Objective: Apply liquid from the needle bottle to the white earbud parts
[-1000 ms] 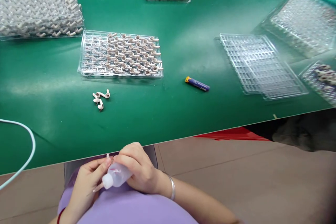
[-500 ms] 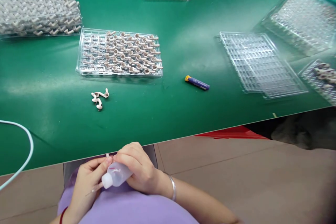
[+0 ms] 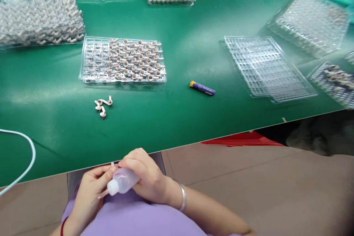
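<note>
My right hand (image 3: 145, 173) is wrapped around a small translucent squeeze bottle (image 3: 128, 180), tilted with its white cap (image 3: 113, 187) toward the lower left. Close against it, my left hand (image 3: 95, 184) is closed, thumb and forefinger pinching a small white earbud piece (image 3: 112, 164). Only the tip of that piece shows; the fingers hide the rest. Both hands are above my lap, just off the table's front edge. On the table beyond them lie several loose white earbud shells (image 3: 103, 112), some with fine wires. A clear tray (image 3: 95, 80) behind these holds rows of similar shells.
Stacked trays of white parts (image 3: 41, 18) fill the back left of the green table (image 3: 155, 118). A blue tube with a yellow end (image 3: 203, 88) lies mid-table. Clear trays (image 3: 268, 70) lie at the right. A white cable (image 3: 31, 147) curves in at the left.
The view has shifted slightly, so the table items appear a little lower and farther left. My hands keep nearly the same pose around the bottle and the earbud piece.
</note>
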Demonstrator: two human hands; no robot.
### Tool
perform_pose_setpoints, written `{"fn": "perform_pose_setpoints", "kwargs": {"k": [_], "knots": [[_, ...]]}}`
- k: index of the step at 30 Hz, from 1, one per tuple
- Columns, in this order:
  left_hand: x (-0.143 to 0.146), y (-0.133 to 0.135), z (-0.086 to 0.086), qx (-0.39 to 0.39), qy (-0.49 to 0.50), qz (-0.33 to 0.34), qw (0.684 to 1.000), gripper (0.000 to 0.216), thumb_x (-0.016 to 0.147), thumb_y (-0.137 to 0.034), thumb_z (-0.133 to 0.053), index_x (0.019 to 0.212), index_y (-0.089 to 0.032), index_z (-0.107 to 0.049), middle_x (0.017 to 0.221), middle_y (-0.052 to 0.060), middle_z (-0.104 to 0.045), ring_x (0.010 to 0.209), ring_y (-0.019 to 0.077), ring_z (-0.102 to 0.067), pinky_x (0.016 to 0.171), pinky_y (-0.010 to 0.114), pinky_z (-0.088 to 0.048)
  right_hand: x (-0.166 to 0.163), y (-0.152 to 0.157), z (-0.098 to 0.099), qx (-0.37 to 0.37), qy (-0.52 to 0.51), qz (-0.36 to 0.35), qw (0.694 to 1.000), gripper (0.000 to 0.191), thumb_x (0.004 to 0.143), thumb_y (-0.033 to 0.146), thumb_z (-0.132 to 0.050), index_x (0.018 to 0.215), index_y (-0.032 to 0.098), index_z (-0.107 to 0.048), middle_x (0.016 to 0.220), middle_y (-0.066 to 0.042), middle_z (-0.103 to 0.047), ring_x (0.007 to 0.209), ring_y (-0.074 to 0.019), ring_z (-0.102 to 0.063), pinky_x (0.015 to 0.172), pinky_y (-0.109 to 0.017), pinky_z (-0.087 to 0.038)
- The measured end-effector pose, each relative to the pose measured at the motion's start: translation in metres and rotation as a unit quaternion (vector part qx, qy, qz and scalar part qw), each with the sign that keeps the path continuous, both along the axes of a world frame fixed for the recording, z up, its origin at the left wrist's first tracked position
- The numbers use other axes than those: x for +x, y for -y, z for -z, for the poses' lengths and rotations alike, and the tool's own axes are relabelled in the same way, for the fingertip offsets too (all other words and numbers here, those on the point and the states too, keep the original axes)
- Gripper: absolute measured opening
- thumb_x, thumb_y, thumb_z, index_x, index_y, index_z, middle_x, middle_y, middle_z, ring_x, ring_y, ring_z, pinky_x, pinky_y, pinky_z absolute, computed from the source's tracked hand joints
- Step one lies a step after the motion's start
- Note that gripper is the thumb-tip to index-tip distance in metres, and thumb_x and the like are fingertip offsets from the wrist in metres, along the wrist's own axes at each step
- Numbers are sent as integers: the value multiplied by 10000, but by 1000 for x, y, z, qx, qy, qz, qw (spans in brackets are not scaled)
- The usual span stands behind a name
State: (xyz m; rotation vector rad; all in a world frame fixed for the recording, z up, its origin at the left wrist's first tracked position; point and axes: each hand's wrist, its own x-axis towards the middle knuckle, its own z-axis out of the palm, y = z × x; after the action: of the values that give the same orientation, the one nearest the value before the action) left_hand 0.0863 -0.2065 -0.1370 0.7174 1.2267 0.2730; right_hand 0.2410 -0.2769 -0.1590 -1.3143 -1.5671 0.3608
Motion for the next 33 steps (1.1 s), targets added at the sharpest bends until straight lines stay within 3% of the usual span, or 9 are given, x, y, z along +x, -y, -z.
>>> {"fn": "perform_pose_setpoints", "kwargs": {"k": [5,8,12,16,20,23,26,28,33], "knots": [[-9,-12,-15,24,23,75,997,287,544,-415,-892,678,-188,-780,617,45,-684,572,121,-566,568,214,-469,19,1,-12,-69,-186,-11,980,277,813,245,-717,1044,224,-566,842,-16,-655,676,-133,-616,597,-242,-516],[-7,-23,-26,111,29,105,988,219,575,-353,-881,698,-204,-778,680,34,-691,618,128,-587,586,217,-482,35,-1,-16,-84,-264,50,960,324,784,291,-772,1020,232,-558,831,1,-642,658,-120,-608,581,-222,-513],[5,-37,-37,256,33,163,952,154,629,-317,-840,680,-197,-759,665,24,-668,611,135,-606,554,214,-496,56,-7,-15,-81,-283,122,948,338,760,293,-790,1008,230,-568,833,-1,-624,681,-128,-591,600,-235,-517],[24,-65,-39,455,3,201,867,78,679,-278,-793,708,-213,-759,673,11,-670,583,128,-619,509,201,-493,69,-15,-11,-95,-309,155,934,344,730,292,-804,978,232,-572,817,11,-598,695,-135,-570,616,-248,-506],[49,-122,-42,654,-51,204,727,83,752,-309,-742,767,-230,-764,743,1,-696,648,133,-648,583,225,-510,71,-17,-6,-118,-342,162,918,348,727,322,-808,964,235,-568,805,14,-588,686,-136,-559,613,-249,-492],[69,-170,-46,709,-83,191,674,113,808,-292,-684,834,-229,-774,810,14,-725,747,158,-666,705,263,-511,71,-16,-2,-119,-347,163,916,356,728,328,-808,981,238,-574,834,4,-588,702,-138,-555,622,-250,-488],[85,-203,-47,756,-159,221,595,177,861,-268,-602,876,-212,-769,850,30,-743,794,182,-678,722,281,-505,71,-16,-1,-120,-349,162,915,370,728,329,-809,1006,244,-580,868,-4,-589,710,-136,-553,622,-246,-488],[91,-213,-45,762,-184,242,571,193,867,-253,-581,884,-202,-766,853,39,-746,796,196,-683,710,293,-503,71,-16,-2,-119,-348,160,916,370,729,327,-807,1013,245,-585,881,-8,-592,709,-134,-552,612,-239,-485],[95,-217,-42,758,-197,276,558,209,863,-262,-570,871,-192,-767,869,57,-743,823,229,-680,729,326,-498,72,-18,-4,-104,-346,152,920,356,734,306,-802,1013,245,-589,865,-3,-607,694,-126,-557,599,-223,-484]]}}
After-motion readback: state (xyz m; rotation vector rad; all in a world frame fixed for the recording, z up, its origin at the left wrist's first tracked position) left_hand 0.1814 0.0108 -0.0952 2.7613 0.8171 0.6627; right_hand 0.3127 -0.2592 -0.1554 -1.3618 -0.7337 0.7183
